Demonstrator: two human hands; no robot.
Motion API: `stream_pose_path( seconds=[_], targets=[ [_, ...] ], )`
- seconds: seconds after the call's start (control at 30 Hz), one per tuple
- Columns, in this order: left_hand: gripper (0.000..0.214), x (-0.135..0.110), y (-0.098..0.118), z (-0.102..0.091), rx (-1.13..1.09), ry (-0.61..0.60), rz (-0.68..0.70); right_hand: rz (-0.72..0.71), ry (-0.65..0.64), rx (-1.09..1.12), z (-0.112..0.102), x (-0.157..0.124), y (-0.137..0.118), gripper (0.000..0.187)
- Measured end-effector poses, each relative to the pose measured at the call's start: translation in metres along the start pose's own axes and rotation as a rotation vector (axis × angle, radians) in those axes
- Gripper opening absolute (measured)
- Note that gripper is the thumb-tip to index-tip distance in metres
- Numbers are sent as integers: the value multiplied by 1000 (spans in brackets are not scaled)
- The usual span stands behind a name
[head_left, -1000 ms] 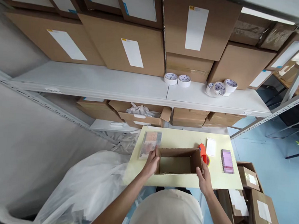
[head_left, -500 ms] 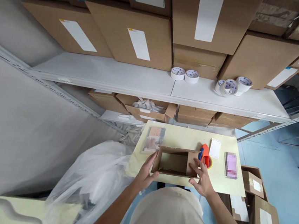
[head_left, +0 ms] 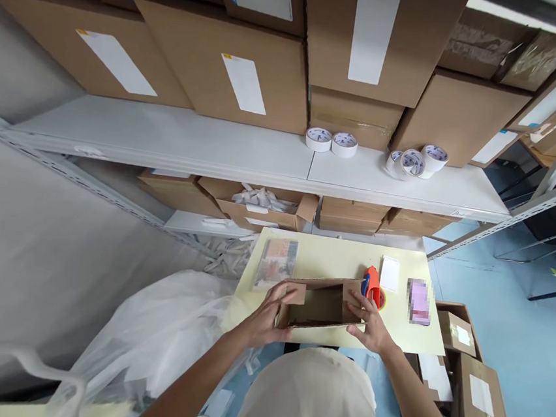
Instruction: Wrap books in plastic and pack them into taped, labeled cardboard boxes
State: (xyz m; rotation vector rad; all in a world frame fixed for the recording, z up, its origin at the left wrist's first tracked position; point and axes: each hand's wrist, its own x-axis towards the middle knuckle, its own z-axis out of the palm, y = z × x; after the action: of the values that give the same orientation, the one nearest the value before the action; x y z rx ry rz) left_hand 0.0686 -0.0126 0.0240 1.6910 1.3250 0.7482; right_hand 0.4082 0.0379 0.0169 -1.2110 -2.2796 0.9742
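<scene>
Where box (head_left: pixel 320 304) is held, dispenser (head_left: pixel 372 288), packet (head_left: pixel 275 264) beside

Right of the cardboard box (head_left: pixel 320 304), a pink flat item (head_left: pixel 419 301) is pixelated beyond telling. The orange tape dispenser (head_left: pixel 373 286) at the box's right end is partly hidden behind its wall. The printed packet (head_left: pixel 275 264) beyond its left end is too blurred to read.

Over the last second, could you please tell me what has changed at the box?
The left hand folded the left end flap of the cardboard box inward, the right hand the right flap. The box, tape dispenser and packet stayed put on the table.
</scene>
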Motion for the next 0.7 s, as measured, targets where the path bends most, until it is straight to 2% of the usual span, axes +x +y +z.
stream_pose_path(
  seconds=[0.07, 0.2, 0.3, 0.4, 0.57, 0.7],
  targets=[
    [103, -7, -5, 12, -20, 149, -25, -1, 24, 2, 4, -1, 1, 73],
    [78, -27, -8, 53, -86, 460, -116, -5, 50, -17, 10, -2, 0, 72],
    [69, -37, -5, 77, -125, 547, -170, 9, 43, -57, 10, -3, 0, 71],
    [66, -36, -3, 79, -52, 489, -169, 3, 8, -84, 7, -4, 1, 69],
    [66, -27, -5, 50, 217, 278, -98, -33, -42, -81, 2, -2, 6, 72],
    [61, -20, 0, 33, 430, 174, -37, -65, -55, -86, 1, 2, 7, 75]
  ],
)
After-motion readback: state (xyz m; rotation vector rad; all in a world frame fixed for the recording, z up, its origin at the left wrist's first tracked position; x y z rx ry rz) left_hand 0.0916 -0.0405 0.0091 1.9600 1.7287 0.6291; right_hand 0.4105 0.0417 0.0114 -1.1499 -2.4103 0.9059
